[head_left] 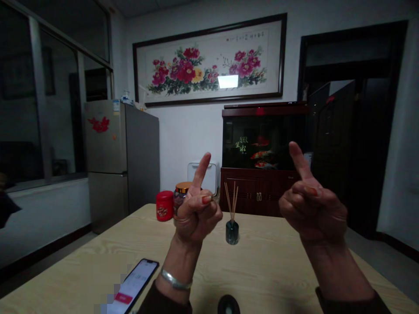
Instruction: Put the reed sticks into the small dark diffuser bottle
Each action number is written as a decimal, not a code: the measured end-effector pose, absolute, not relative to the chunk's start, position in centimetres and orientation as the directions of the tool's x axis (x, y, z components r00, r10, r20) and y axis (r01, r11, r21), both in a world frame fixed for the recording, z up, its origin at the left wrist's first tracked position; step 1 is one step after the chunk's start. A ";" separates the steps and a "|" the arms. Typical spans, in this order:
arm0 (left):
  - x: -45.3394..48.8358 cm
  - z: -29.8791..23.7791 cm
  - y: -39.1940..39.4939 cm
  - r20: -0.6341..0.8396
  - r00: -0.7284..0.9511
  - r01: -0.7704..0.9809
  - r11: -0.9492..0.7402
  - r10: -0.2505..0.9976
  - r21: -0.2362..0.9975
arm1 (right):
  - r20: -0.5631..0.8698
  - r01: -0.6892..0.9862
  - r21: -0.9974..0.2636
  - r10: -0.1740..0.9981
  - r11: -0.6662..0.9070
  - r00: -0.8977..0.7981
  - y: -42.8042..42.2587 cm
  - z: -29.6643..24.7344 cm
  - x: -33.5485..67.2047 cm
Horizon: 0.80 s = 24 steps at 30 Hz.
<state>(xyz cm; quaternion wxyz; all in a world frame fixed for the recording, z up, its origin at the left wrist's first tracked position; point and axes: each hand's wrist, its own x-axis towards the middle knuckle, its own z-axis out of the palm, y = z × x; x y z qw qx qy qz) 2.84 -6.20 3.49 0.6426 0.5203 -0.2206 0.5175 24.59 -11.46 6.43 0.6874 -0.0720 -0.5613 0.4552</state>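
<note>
My left hand (196,213) is raised above the light wood-grain table (81,261), with its index finger pointing up and the other fingers curled in. It holds nothing, and a silver bangle (176,279) circles its wrist. My right hand (312,207) makes the same pointing shape in the air, also empty. Between them stands a dark glass reed diffuser (232,232) with several sticks. A smartphone (134,288) lies below my left hand, its screen lit and partly blurred. Behind my left hand are a red tin (164,206) and a gold-lidded glass jar (180,198), neither touched.
A round black object (228,305) sits at the table's near edge. Behind the table stand a fish tank (262,148) on a dark wooden cabinet (248,192), a refrigerator (121,152) and a white appliance (204,176). A dark doorway (347,131) opens at right.
</note>
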 end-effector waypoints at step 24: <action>3.1 -10.8 0.0 0.461 0.332 -0.833 0.026 0.823 0.553 | 0.383 -0.599 -0.763 0.917 0.243 -0.116 -6.0 -8.0 25.7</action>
